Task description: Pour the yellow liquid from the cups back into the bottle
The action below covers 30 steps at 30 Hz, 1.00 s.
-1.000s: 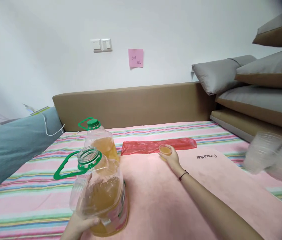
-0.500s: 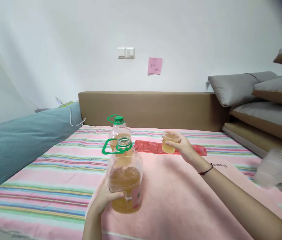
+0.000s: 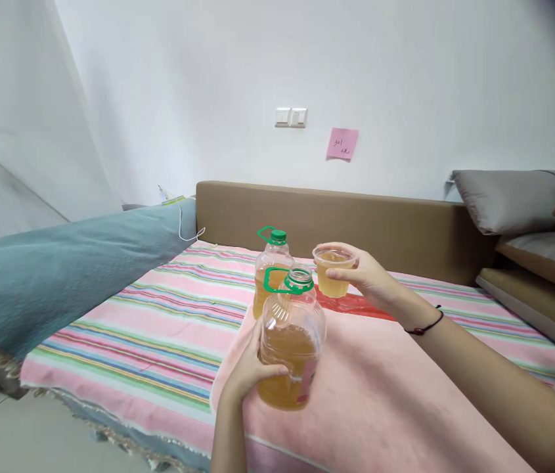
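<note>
An uncapped clear plastic jug [image 3: 289,355] of amber liquid, with a green ring handle at its neck, stands on a pink mat [image 3: 356,381]. My left hand [image 3: 252,368] is wrapped round its near left side, thumb across the front. In my right hand [image 3: 366,272] is a clear plastic cup [image 3: 333,279] with yellowish liquid, held upright above the mat, just right of the jug's open mouth. Just behind the open jug is a second jug [image 3: 270,266] with a green cap, partly hidden by the first.
A red plastic bag [image 3: 351,304] lies behind the cup. Striped cloth [image 3: 173,322] covers the bed, with a brown headboard [image 3: 336,217] at the back. Grey cushions [image 3: 508,197] are piled at the right, and a blue-green padded side [image 3: 75,256] runs along the left.
The view has swung left, so things appear farther right. The cup in my right hand has come closer to the open jug's mouth. My left hand stays on the jug.
</note>
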### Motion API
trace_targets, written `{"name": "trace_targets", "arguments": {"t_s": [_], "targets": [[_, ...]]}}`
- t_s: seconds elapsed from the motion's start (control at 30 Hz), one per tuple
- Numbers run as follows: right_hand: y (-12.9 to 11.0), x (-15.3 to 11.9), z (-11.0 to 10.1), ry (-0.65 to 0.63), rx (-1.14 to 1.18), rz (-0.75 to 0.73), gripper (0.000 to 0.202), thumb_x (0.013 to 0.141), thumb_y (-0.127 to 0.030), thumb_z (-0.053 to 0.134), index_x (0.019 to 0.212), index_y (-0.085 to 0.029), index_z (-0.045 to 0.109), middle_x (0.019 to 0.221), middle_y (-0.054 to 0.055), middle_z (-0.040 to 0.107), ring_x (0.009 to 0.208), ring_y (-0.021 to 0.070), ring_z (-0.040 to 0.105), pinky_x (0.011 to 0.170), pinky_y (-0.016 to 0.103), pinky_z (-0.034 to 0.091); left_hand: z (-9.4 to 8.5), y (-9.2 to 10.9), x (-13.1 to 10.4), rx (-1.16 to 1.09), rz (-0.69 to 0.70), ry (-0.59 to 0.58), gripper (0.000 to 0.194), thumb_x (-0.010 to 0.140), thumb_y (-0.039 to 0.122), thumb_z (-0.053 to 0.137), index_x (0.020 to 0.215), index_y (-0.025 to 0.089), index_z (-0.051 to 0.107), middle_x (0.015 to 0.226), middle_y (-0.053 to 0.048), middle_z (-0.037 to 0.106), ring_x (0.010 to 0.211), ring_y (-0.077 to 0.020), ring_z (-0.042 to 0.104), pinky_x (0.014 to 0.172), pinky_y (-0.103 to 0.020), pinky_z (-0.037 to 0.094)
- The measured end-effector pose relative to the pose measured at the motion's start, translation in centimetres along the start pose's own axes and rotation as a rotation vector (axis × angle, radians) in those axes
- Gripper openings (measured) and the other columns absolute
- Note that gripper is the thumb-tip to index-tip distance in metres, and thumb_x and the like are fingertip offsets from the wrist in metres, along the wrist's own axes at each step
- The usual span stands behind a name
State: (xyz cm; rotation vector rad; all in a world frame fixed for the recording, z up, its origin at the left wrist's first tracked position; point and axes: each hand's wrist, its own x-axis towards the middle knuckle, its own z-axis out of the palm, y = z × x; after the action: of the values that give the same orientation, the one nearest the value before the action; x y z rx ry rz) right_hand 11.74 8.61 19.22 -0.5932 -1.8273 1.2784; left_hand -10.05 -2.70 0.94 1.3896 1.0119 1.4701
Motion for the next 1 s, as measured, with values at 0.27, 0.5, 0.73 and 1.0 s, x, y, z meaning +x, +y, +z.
{"name": "trace_targets", "arguments": {"t_s": [0.27, 0.5, 0.73, 1.0], "targets": [[-0.8, -0.4, 0.4, -0.040, -0.087, 0.009, 0.050, 0.063, -0.036, 0.086, 0.109, -0.027, 0.068, 0.113, 0.004, 0.074, 0.104, 0.0244, 0.069, 0.091, 0.041, 0.055, -0.1, -0.3, -0.1, 0.028, 0.008, 0.011, 0.117, 0.055, 0.045, 0.093, 0.152, 0.024, 0.031, 0.154, -0.014, 0.043, 0.144, -0.0380, 0.036, 0.120, -0.053, 0.030], [-1.0, -0.2, 0.4, -0.069, -0.124, 0.013, 0.051, 0.063, -0.035, 0.087, 0.110, -0.027, 0.068, 0.114, 0.005, 0.073, 0.104, 0.0247, 0.068, 0.090, 0.041, 0.055, -0.1, -0.3, -0.1, 0.040, 0.013, 0.027, 0.117, 0.053, 0.047, 0.093, 0.151, 0.025, 0.033, 0.155, -0.013, 0.043, 0.146, -0.0390, 0.034, 0.121, -0.053, 0.029], [-2.0, -0.3, 0.5, -0.068, -0.201, 0.041, 0.052, 0.059, -0.034, 0.088, 0.107, -0.025, 0.068, 0.110, 0.005, 0.073, 0.102, 0.0255, 0.068, 0.090, 0.043, 0.055, 0.0, -0.1, -0.1, 0.020, 0.034, -0.004, 0.113, 0.057, 0.043, 0.092, 0.152, 0.025, 0.032, 0.154, -0.013, 0.043, 0.145, -0.0371, 0.035, 0.120, -0.052, 0.031], [-2.4, 0.1, 0.0, -0.094, -0.286, 0.037, 0.053, 0.060, -0.035, 0.088, 0.108, -0.026, 0.069, 0.111, 0.006, 0.074, 0.106, 0.0274, 0.068, 0.094, 0.046, 0.053, 0.0, -0.2, -0.2, 0.026, 0.034, 0.015, 0.117, 0.056, 0.047, 0.092, 0.153, 0.025, 0.031, 0.154, -0.014, 0.043, 0.146, -0.0377, 0.034, 0.121, -0.053, 0.029]]}}
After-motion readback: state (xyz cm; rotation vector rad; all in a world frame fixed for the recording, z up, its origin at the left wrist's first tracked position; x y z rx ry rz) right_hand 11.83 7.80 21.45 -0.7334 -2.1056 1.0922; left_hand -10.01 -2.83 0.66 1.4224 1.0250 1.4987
